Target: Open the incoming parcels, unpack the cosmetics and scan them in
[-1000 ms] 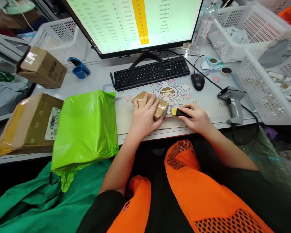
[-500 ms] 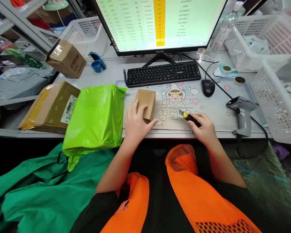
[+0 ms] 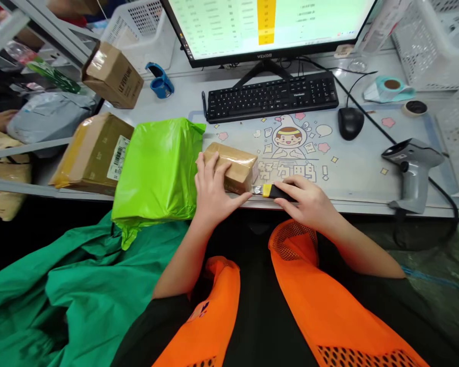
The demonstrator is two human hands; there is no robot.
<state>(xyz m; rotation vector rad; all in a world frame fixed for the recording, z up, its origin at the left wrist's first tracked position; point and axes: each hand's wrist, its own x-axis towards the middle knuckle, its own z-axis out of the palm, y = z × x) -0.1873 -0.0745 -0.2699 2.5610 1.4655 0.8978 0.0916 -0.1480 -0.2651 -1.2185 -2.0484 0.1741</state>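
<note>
A small brown cardboard box [image 3: 239, 164] lies on the printed desk mat [image 3: 352, 173], near the desk's front edge. My left hand [image 3: 213, 191] rests over its left side, fingers on the top and thumb along the near side. In my right hand [image 3: 304, 200] is a black and yellow utility knife [image 3: 272, 191]. Its blade points left, and the tip is at the box's near right corner; whether it cuts into the cardboard I cannot tell.
Left of the box stand a bright green plastic parcel [image 3: 158, 171] and a taped carton [image 3: 94, 153]. Behind are a keyboard [image 3: 271, 97], a monitor [image 3: 229, 25] and a blue holder [image 3: 160, 84]. A mouse [image 3: 350, 123] and barcode scanner [image 3: 413, 171] sit at the right.
The small box has turned so that its long side runs more left to right. My right hand has brought the utility knife leftward, up to the box. The camera view has shifted slightly.
</note>
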